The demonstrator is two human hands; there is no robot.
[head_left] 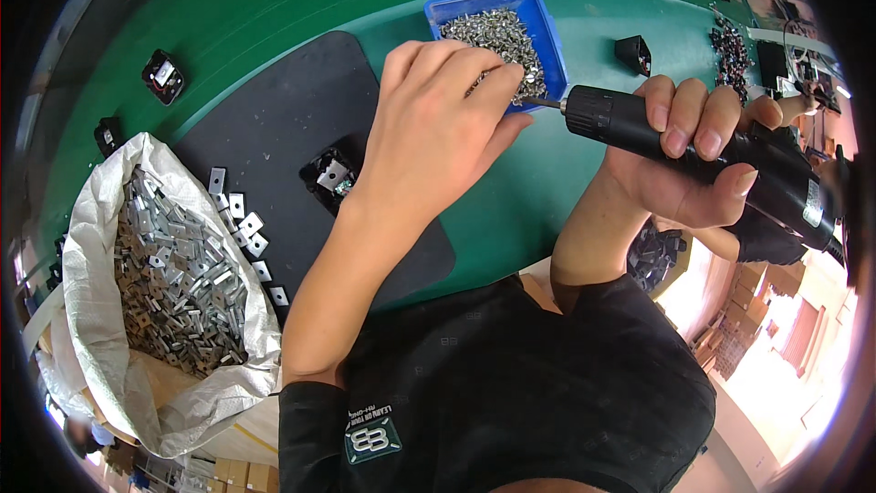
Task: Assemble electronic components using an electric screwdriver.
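My right hand (680,151) is wrapped around a black electric screwdriver (610,117), held level with its bit pointing left. Just at the bit's tip, my left hand (447,119) has its fingers curled and bent inward. Whatever is between those fingertips is hidden. Both the bit and my left fingers are over the near edge of a blue bin (555,41) filled with small silver screws (493,29). Left of my left wrist, a black housing (315,169) lies on a dark mat (274,119), with a metal plate and a bit of green inside it.
A white woven sack (91,338) full of metal plates (173,265) stands at the left. Several loose plates (255,242) lie beside it. More black housings (164,78) sit on the green surface farther off. A black cup-shaped part (632,53) and a pile of small parts (730,55) are at right.
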